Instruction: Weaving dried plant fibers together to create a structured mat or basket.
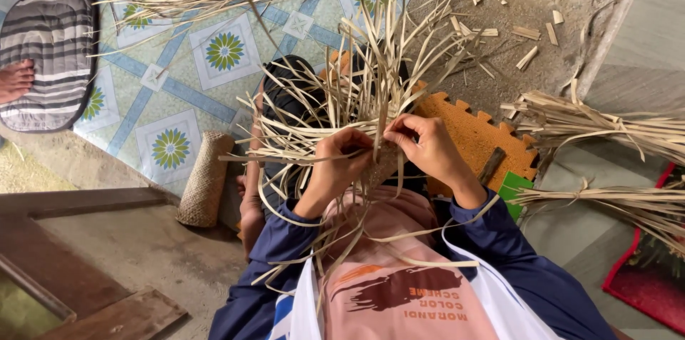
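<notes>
1. Floor under me: bare concrete (143, 247), grey-brown and dusty.
2. Far left: vinyl sheet (178, 90) with blue lattice and green-yellow flower squares.
3. On it, far left edge: grey-striped cushion (46, 54).
4. Near left: wooden planks (78, 269), dark brown, laid at angles.
5. Right of centre: orange foam puzzle mat (471, 133), notched edges.
6. Far right: rough ground littered with short cut chips (528, 33).
7. Near right corner: red mat (642, 283).
8. Light: soft, even, no hard shadows.
</notes>
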